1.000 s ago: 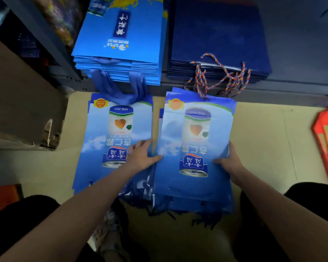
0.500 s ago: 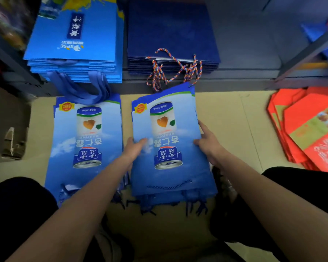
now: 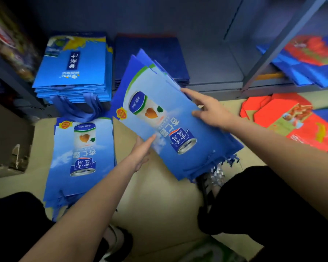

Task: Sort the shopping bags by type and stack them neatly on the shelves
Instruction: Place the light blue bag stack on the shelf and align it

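A stack of blue bags printed with a drink can [image 3: 165, 118] is lifted off the floor and tilted toward the upper right. My right hand [image 3: 208, 108] grips its right edge, thumb on top. My left hand [image 3: 142, 152] supports its lower left edge from beneath, fingers mostly straight. A second pile of the same can-print bags [image 3: 83, 154] lies flat on the floor at the left. On the low shelf behind sit a stack of bright blue bags [image 3: 74, 72] and a stack of dark navy bags [image 3: 150, 53].
Red bags [image 3: 292, 120] lie on the floor at the right, with more red and blue bags [image 3: 311, 59] on a shelf beyond a grey upright post [image 3: 269, 59]. A cardboard box [image 3: 8, 144] stands at the left. My knees and shoes frame the bottom.
The right-hand stack of can-print bags has come up off the floor and rotated clockwise toward the shelf. My view has swung to the right, revealing more red bags.
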Demonstrator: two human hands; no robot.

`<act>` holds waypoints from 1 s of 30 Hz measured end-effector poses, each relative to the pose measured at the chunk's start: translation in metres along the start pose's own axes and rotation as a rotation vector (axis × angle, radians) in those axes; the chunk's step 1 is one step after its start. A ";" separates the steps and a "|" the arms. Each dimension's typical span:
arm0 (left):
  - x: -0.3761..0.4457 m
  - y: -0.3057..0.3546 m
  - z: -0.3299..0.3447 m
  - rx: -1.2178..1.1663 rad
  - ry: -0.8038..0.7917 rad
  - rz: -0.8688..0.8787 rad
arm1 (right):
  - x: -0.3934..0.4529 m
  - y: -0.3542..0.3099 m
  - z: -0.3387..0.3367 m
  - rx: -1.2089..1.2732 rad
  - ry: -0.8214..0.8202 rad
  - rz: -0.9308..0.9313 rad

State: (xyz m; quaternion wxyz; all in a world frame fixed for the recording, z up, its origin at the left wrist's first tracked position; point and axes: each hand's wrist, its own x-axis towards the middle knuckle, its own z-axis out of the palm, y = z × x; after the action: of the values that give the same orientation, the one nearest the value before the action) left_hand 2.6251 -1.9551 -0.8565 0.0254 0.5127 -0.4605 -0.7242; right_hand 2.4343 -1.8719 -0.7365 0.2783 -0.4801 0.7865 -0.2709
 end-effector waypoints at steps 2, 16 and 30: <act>0.001 0.022 0.015 -0.013 -0.039 0.071 | 0.003 0.001 -0.042 0.057 0.027 -0.022; 0.111 0.197 0.155 0.044 -0.094 0.397 | 0.133 0.146 -0.196 0.083 0.419 0.419; 0.191 0.211 0.207 1.341 -0.108 0.502 | 0.199 0.224 -0.177 -0.351 0.010 0.266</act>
State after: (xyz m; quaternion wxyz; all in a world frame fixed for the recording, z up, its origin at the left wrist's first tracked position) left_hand 2.2840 -2.0407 -0.8375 -0.1520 0.2599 -0.9110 -0.2819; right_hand 2.0988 -1.9359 -0.8034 0.2199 -0.4119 0.8794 -0.0929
